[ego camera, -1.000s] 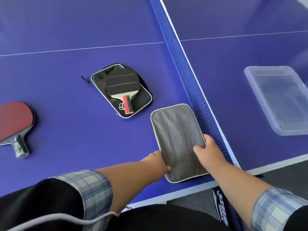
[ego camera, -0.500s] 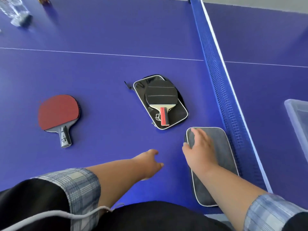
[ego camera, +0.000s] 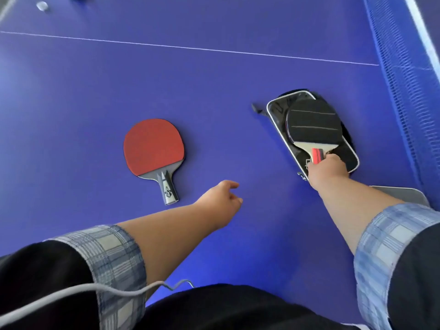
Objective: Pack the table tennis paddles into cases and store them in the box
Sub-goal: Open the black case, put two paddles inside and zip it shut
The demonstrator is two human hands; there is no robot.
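A black paddle (ego camera: pixel 313 125) with a red-striped handle lies on a black case with white piping (ego camera: pixel 277 109) at the right. My right hand (ego camera: pixel 327 171) grips that paddle's handle. A red paddle (ego camera: pixel 153 146) with a grey handle lies flat on the blue table, left of centre. My left hand (ego camera: pixel 221 198) hovers just right of the red paddle's handle, fingers loosely curled and holding nothing. A corner of the closed grey case (ego camera: pixel 402 194) shows beside my right forearm.
The blue net (ego camera: pixel 404 67) runs along the right side of the table. A white line (ego camera: pixel 190 47) crosses the table's far part. Small clear objects (ego camera: pixel 42 5) stand at the far left corner. The box is out of view.
My right hand left the grey case and took the black paddle's handle on the black case. My left hand drifted toward the red paddle. The view swung left, losing the box.
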